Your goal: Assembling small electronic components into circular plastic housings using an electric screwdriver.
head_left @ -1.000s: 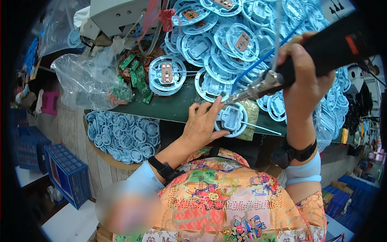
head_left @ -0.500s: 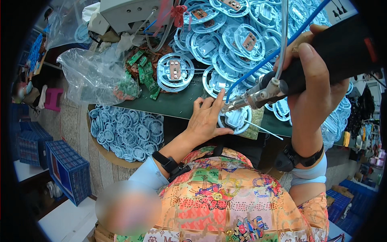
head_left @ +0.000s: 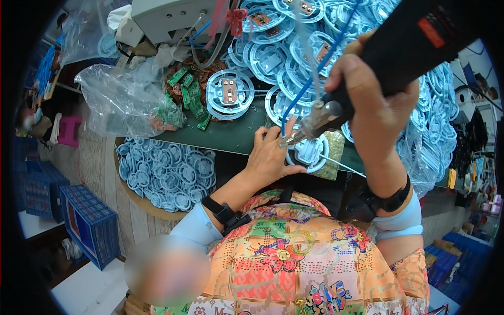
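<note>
Left hand: low, fingers parted, touching pale-blue round plastic frame | right hand: raised, wrapped round black metal-nosed tool

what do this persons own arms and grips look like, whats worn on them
Both the left grip and right grip are gloveless. Each wrist has a dark strap-on device: a black left strap and a black right strap. Farther up sit a pale blue fabric left sleeve and a shorter pale blue fabric right band.
</note>
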`<action>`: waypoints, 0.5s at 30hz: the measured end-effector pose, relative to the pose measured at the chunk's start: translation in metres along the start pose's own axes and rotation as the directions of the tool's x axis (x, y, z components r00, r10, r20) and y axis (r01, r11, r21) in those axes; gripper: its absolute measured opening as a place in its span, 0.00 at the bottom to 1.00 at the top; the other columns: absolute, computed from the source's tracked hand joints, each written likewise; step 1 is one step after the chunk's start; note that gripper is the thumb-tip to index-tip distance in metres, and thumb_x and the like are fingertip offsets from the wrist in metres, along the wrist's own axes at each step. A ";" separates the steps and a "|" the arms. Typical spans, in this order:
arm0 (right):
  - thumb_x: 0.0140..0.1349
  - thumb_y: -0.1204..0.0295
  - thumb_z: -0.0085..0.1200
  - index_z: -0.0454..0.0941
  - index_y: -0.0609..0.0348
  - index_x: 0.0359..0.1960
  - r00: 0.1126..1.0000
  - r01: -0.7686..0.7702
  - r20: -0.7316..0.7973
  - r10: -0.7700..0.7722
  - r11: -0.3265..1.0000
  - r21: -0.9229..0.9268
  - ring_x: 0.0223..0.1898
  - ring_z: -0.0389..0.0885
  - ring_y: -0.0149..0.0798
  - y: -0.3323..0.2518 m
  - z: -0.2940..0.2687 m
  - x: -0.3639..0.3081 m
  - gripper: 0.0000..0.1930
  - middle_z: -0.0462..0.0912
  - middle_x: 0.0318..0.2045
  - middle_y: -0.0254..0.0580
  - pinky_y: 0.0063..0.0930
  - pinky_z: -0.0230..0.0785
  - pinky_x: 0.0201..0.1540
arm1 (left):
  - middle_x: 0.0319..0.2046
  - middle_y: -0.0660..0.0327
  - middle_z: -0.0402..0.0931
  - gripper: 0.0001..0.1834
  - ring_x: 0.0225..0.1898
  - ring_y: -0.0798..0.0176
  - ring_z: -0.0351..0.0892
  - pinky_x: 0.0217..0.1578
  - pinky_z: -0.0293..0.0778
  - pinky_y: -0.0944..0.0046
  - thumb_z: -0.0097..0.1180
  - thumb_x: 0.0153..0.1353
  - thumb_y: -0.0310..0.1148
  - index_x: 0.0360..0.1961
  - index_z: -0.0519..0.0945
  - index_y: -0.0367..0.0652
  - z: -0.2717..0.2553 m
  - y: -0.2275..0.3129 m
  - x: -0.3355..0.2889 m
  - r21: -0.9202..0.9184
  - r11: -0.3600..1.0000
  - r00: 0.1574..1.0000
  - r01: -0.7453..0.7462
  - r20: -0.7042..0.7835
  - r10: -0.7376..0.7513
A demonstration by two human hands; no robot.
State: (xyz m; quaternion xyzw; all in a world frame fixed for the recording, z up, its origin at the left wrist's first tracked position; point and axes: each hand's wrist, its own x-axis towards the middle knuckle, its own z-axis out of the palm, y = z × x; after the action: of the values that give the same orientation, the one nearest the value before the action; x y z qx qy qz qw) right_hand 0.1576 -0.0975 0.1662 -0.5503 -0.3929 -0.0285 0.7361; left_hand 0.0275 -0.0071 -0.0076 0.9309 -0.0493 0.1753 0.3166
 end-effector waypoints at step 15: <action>0.60 0.76 0.54 0.68 0.74 0.52 0.989 0.019 -0.137 -0.054 0.970 -0.244 0.25 0.77 0.37 -0.047 -0.067 0.001 0.19 0.76 0.29 0.46 0.33 0.74 0.30 | 0.57 0.57 0.72 0.51 0.59 0.53 0.68 0.58 0.55 0.47 0.77 0.36 0.48 0.63 0.69 0.42 -0.001 0.006 -0.002 0.029 0.996 0.996 -0.085 -0.008 0.086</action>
State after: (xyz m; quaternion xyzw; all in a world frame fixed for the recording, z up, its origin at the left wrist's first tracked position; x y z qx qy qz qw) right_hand 0.1722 -0.1712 0.1985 -0.6252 -0.3430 -0.1293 0.6891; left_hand 0.0239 -0.0110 -0.0044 0.9315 -0.0853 0.1936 0.2958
